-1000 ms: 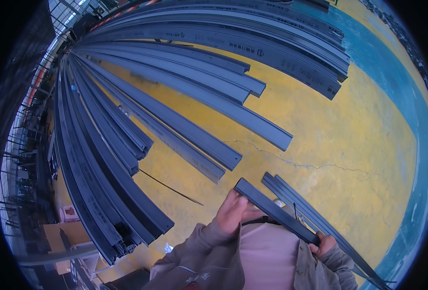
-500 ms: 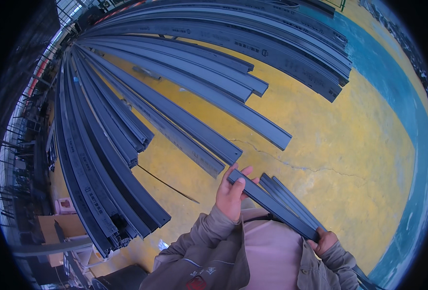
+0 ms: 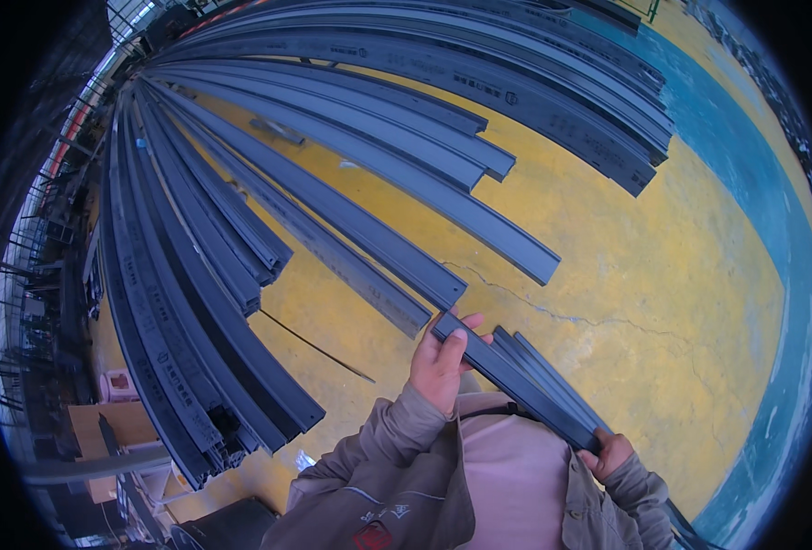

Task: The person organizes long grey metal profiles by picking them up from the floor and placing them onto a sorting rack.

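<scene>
A long dark grey profile bar point(image 3: 516, 392) slants across in front of my body. Near its far left end, my left hand point(image 3: 441, 359) grips it, with the thumb on top and the other fingers round the far side. Farther down the same bar, my right hand point(image 3: 610, 455) is closed round it. Just beyond the held bar, several thinner grey strips point(image 3: 545, 368) lie side by side, partly hidden by it. Ahead of my left hand, the end of a long grey channel profile point(image 3: 444, 291) comes close to the bar's tip; whether they touch I cannot tell.
Long grey profiles point(image 3: 516, 209) fan out over the yellow floor point(image 3: 644, 293). A stack of them point(image 3: 268, 403) ends at the left, near a cardboard box point(image 3: 94, 426) and a pink container point(image 3: 117, 385). A thin dark rod point(image 3: 319, 348) lies between. A blue-green strip point(image 3: 745, 183) borders the right.
The view has shifted slightly. Both hands keep their hold on the bar, which stays at nearly the same slant.
</scene>
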The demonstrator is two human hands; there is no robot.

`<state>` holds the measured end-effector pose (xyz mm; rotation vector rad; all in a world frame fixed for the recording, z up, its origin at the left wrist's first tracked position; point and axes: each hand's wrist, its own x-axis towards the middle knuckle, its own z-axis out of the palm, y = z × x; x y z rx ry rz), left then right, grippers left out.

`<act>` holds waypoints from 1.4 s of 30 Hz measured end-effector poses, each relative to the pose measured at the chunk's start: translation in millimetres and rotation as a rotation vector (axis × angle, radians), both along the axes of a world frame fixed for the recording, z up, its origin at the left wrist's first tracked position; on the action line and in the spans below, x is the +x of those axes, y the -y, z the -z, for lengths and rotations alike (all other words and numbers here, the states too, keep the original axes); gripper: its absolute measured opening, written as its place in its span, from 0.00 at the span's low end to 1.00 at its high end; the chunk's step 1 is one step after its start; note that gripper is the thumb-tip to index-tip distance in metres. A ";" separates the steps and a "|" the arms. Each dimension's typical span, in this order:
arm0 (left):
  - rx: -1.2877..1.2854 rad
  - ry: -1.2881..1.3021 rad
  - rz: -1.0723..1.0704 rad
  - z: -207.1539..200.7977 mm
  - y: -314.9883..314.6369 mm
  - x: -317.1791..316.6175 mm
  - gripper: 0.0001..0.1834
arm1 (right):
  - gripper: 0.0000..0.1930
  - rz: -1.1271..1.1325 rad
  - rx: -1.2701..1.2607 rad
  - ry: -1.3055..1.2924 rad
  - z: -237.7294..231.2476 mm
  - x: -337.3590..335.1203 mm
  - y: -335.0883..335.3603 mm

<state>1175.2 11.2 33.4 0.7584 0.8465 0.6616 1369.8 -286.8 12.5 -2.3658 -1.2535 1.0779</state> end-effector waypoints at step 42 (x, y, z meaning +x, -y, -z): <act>0.051 0.008 0.066 4.0 -3.5 -3.5 0.24 | 0.35 0.016 -0.036 -0.048 2.3 -1.0 -4.6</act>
